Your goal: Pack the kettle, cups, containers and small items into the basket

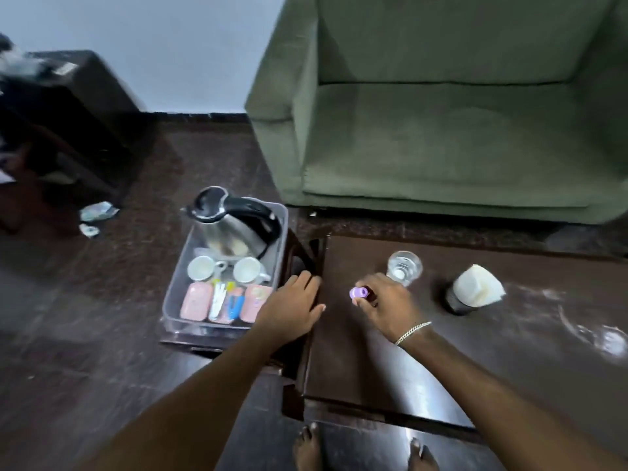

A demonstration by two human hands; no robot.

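A clear plastic basket sits on a low dark stool left of the table. Inside it stand a steel kettle with a black handle, two white cups, two pink containers and some sachets between them. My left hand lies flat with straight fingers on the table's left edge, beside the basket. My right hand grips a small purple item just above the dark table. A glass stands right behind that hand.
A dark holder with white napkins stands on the table to the right of the glass. A green armchair is behind the table. Dark furniture and scraps of litter are on the floor at the left. My bare feet show at the bottom.
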